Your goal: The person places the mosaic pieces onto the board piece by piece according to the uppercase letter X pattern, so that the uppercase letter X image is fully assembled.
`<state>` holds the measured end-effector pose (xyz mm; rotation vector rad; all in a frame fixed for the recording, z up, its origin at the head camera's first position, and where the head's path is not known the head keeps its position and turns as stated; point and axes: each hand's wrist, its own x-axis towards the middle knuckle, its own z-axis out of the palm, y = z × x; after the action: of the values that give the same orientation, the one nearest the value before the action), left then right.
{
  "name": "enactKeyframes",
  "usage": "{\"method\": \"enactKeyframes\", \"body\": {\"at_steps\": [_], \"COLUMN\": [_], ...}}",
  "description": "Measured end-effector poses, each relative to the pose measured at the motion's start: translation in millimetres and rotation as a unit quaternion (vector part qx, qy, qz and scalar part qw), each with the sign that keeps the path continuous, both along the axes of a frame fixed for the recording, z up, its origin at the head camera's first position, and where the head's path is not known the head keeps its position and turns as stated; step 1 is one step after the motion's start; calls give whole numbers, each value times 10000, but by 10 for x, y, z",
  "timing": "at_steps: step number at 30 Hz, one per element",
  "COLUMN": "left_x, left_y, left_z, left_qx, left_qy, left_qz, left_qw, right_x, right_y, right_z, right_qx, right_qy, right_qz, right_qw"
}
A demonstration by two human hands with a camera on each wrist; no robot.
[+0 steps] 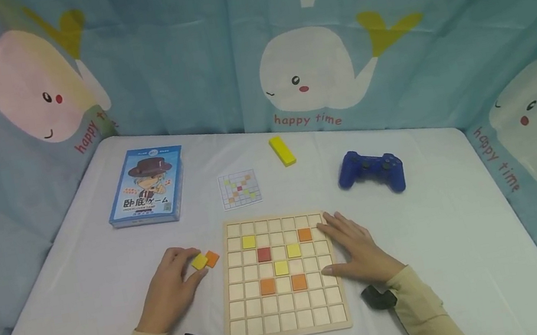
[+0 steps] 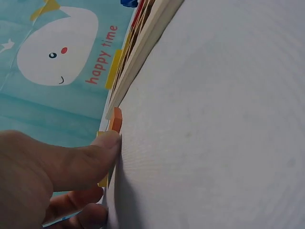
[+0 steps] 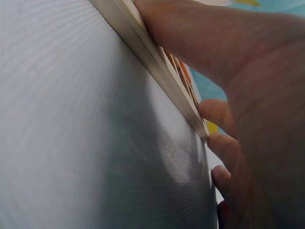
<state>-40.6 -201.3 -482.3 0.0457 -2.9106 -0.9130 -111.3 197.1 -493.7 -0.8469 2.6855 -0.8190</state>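
Left of the wooden grid board (image 1: 288, 333), my left hand (image 1: 173, 286) pinches a yellow square tile (image 1: 200, 261) between thumb and fingers. An orange square tile (image 1: 212, 259) lies right against it, its corner partly covered; in the left wrist view this orange tile (image 2: 116, 119) pokes out beyond the thumb. My right hand (image 1: 361, 250) rests with spread fingers on the board's right edge. In the board's cells sit a red tile (image 1: 264, 254), three yellow tiles such as the centre one (image 1: 281, 267), and three orange tiles, one at upper right (image 1: 304, 235).
Behind the board lies a printed pattern card (image 1: 240, 189) with coloured squares. A blue game box (image 1: 146, 186) is at back left, a yellow block (image 1: 282, 150) at the back and a blue game controller (image 1: 370, 171) at back right. A whale-print curtain (image 1: 205, 53) hangs behind the table.
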Motion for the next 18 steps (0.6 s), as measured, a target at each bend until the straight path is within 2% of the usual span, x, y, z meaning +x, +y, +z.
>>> {"method": "enactKeyframes", "body": {"at_steps": [8, 12, 15, 18], "left_x": [27, 74, 125, 190], "left_y": [73, 182, 278, 367], "left_z": [91, 173, 211, 218], "left_qx": [51, 200, 311, 472], "left_qy": [84, 617, 1114, 1276], "left_qz": [-94, -311, -672, -1041], "left_qw": [9999, 9974, 9910, 9852], "right_x": [-2, -3, -5, -11], "right_y": [-5, -3, -3, -1], "right_z": [7, 1, -9, -15], "right_qx": [0, 5, 36, 42], "right_qy": [-55, -19, 10, 25], "right_qz": [-10, -2, -1, -3], "right_qw": [10000, 10000, 10000, 10000]}}
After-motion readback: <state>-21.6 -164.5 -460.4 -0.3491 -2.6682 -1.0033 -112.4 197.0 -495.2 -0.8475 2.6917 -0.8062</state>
